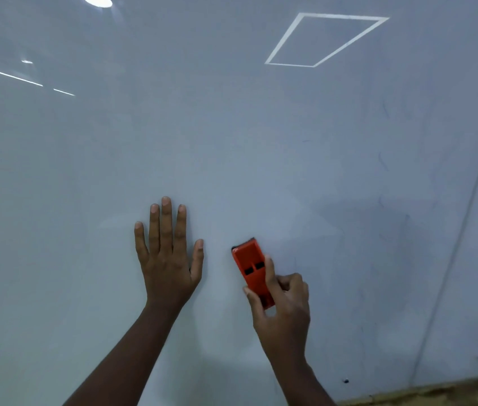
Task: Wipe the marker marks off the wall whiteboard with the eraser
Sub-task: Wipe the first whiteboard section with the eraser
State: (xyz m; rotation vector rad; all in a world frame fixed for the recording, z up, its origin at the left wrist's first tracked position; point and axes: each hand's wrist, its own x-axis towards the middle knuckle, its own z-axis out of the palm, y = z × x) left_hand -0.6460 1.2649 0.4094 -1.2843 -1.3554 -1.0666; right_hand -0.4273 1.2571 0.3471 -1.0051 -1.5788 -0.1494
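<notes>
Faint smudges (381, 159), possibly marker, right of eraser (251, 266) on whiteboard (232, 127).

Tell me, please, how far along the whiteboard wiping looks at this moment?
Mostly done: the whiteboard around the hands looks clean. In hand: the right hand grips the red eraser against the board, while the left hand rests flat beside it. Left: faint blue marker streaks to the right of the eraser.
</notes>
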